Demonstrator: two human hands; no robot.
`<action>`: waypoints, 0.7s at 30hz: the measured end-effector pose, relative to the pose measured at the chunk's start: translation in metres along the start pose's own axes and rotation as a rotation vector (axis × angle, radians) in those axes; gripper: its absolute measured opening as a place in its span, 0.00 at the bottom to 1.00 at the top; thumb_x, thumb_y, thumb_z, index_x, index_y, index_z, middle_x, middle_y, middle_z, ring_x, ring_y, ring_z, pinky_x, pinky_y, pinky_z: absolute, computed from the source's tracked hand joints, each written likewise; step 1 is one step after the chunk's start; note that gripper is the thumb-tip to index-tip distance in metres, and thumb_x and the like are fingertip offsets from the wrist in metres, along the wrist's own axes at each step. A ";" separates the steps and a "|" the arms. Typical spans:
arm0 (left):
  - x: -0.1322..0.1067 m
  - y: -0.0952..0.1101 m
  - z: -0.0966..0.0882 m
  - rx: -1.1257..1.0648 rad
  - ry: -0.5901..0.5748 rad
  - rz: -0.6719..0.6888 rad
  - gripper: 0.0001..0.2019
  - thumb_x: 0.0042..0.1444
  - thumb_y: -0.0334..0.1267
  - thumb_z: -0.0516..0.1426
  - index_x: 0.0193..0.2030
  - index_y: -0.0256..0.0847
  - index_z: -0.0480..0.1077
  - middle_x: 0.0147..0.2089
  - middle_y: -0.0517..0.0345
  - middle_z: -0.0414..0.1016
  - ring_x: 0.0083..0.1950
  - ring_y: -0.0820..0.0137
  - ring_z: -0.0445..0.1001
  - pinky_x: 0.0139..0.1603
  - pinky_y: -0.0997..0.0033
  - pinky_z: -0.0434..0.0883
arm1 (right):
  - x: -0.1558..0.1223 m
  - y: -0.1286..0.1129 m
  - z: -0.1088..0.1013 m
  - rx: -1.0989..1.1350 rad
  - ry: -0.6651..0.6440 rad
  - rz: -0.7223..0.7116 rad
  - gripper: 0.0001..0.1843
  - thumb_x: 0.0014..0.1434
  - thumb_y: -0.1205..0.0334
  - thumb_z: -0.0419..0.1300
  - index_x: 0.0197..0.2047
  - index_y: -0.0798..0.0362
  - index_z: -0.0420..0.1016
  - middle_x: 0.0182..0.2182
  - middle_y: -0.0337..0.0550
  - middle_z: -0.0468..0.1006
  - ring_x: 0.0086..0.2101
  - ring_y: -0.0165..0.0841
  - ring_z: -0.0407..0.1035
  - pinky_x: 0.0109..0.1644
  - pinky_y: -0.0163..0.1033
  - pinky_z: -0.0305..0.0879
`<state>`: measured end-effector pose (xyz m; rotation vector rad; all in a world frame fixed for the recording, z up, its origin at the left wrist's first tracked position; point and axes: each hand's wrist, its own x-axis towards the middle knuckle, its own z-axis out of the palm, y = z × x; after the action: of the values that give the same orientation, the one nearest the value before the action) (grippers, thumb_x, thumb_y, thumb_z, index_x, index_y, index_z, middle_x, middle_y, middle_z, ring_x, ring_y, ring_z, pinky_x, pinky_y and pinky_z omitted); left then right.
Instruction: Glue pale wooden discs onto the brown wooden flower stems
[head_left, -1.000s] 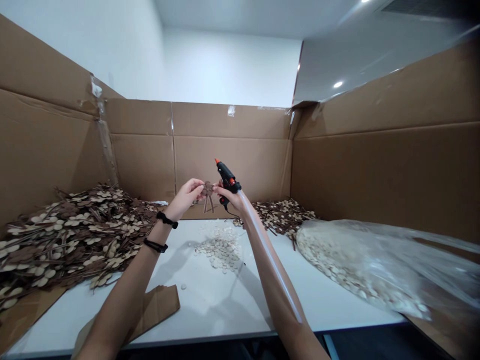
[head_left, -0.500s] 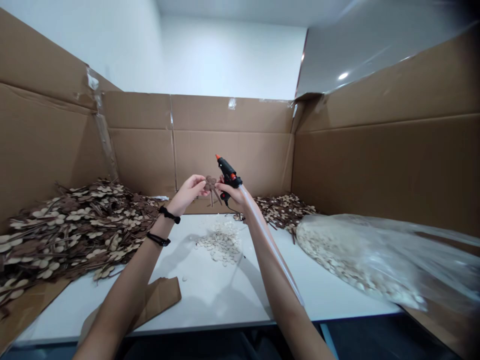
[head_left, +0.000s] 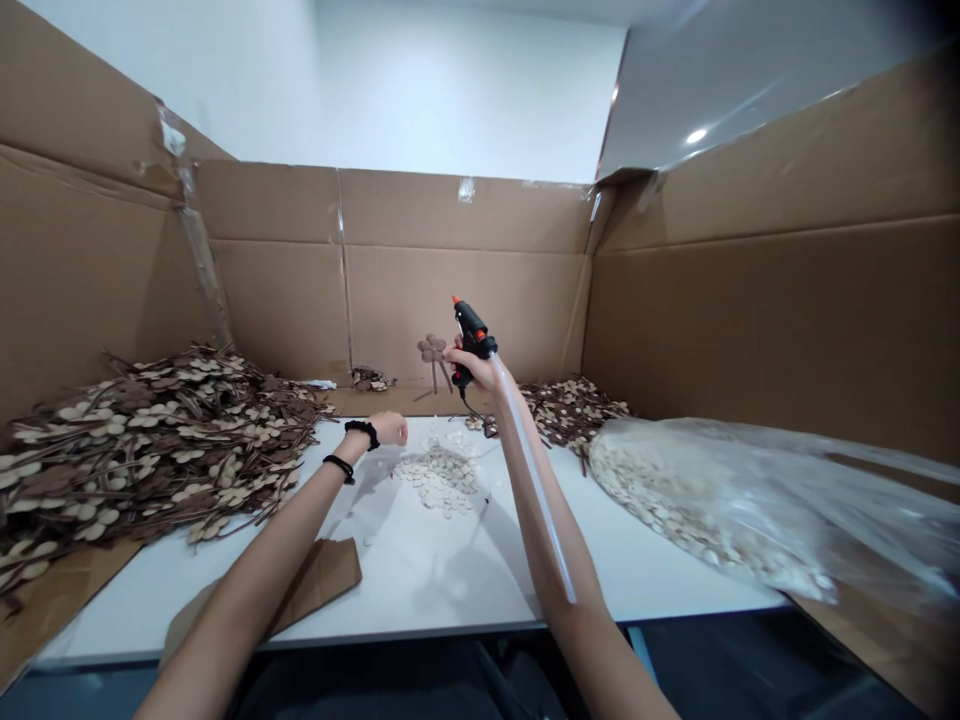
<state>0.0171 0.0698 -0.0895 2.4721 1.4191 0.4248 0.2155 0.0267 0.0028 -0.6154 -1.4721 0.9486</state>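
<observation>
My right hand (head_left: 474,368) is closed around a black hot glue gun (head_left: 472,328) with an orange tip pointing up. The same hand pinches a brown flower-shaped piece (head_left: 432,349) with thin stems hanging down. A long clear glue stick (head_left: 536,480) runs from the back of the gun along my forearm. My left hand (head_left: 390,428), with black bands at the wrist, hovers low just left of a small pile of pale round discs (head_left: 442,478). Its fingers are curled downward and mostly hidden, so whether it holds anything does not show.
Brown and cream flower pieces (head_left: 172,440) are heaped at the left, with more (head_left: 574,408) at the back right. A clear plastic bag of pale discs (head_left: 697,510) lies on the right. Cardboard walls (head_left: 465,280) surround the white table (head_left: 420,590); a cardboard scrap (head_left: 322,585) sits near its front edge.
My left hand has let go of the brown flower piece and dropped down toward the disc pile. The flower now stays in my right hand, beside the glue gun.
</observation>
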 end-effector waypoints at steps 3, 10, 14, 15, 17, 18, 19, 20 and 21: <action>0.002 -0.010 0.019 0.059 -0.119 -0.019 0.04 0.34 0.33 0.60 0.22 0.39 0.74 0.24 0.55 0.75 0.25 0.70 0.68 0.27 0.73 0.61 | -0.001 0.001 -0.002 0.016 0.051 0.029 0.18 0.38 0.56 0.65 0.27 0.51 0.60 0.22 0.33 0.60 0.24 0.25 0.55 0.27 0.34 0.52; 0.011 -0.020 0.036 0.081 -0.183 0.015 0.09 0.36 0.35 0.60 0.29 0.40 0.76 0.31 0.52 0.77 0.29 0.68 0.70 0.30 0.72 0.62 | 0.000 0.000 -0.004 0.056 0.119 0.035 0.19 0.36 0.58 0.66 0.29 0.52 0.62 0.23 0.34 0.62 0.24 0.25 0.57 0.28 0.34 0.53; 0.011 -0.022 0.044 0.015 -0.179 0.016 0.04 0.36 0.34 0.59 0.23 0.38 0.74 0.25 0.53 0.75 0.26 0.70 0.68 0.28 0.73 0.62 | -0.001 -0.003 -0.003 0.063 0.118 0.043 0.19 0.36 0.58 0.66 0.29 0.51 0.61 0.23 0.33 0.63 0.23 0.24 0.57 0.27 0.34 0.54; 0.011 -0.022 0.044 -0.014 -0.170 0.023 0.03 0.36 0.34 0.59 0.21 0.38 0.73 0.24 0.54 0.74 0.26 0.70 0.68 0.28 0.73 0.62 | -0.001 -0.003 -0.003 0.065 0.110 0.046 0.19 0.36 0.57 0.66 0.29 0.51 0.61 0.22 0.33 0.63 0.23 0.24 0.56 0.27 0.34 0.54; 0.012 -0.021 0.036 -0.089 -0.138 0.047 0.04 0.37 0.36 0.60 0.21 0.38 0.72 0.24 0.54 0.74 0.26 0.70 0.68 0.28 0.74 0.62 | -0.001 -0.003 -0.002 0.060 0.096 0.038 0.19 0.36 0.57 0.65 0.29 0.51 0.61 0.22 0.32 0.63 0.23 0.24 0.57 0.27 0.34 0.54; 0.013 -0.019 0.029 -0.130 -0.112 0.062 0.06 0.39 0.38 0.59 0.24 0.38 0.72 0.26 0.54 0.75 0.27 0.70 0.69 0.28 0.74 0.63 | 0.000 -0.002 -0.003 0.052 0.094 0.027 0.18 0.37 0.57 0.65 0.29 0.51 0.61 0.22 0.32 0.63 0.23 0.25 0.57 0.27 0.34 0.54; 0.012 -0.016 0.019 -0.163 -0.077 0.077 0.08 0.43 0.41 0.58 0.27 0.38 0.73 0.28 0.53 0.75 0.29 0.70 0.70 0.29 0.74 0.63 | 0.001 -0.001 -0.003 0.041 0.100 0.013 0.18 0.37 0.57 0.65 0.29 0.51 0.61 0.22 0.33 0.63 0.23 0.25 0.58 0.27 0.34 0.55; 0.011 -0.012 0.008 -0.210 -0.024 0.090 0.12 0.46 0.44 0.57 0.32 0.38 0.73 0.31 0.52 0.76 0.30 0.70 0.70 0.29 0.74 0.64 | 0.001 0.000 -0.003 0.023 0.112 0.000 0.18 0.37 0.57 0.65 0.29 0.51 0.61 0.22 0.33 0.63 0.23 0.25 0.58 0.27 0.34 0.55; 0.008 -0.007 -0.005 -0.282 0.049 0.098 0.15 0.49 0.46 0.56 0.36 0.37 0.73 0.33 0.51 0.76 0.32 0.70 0.70 0.30 0.74 0.64 | 0.002 0.001 -0.003 -0.003 0.126 -0.012 0.17 0.37 0.57 0.64 0.29 0.51 0.62 0.22 0.33 0.63 0.23 0.25 0.58 0.27 0.34 0.55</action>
<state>0.0135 0.0808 -0.0861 2.3212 1.1664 0.6616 0.2180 0.0293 0.0029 -0.6567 -1.3639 0.8828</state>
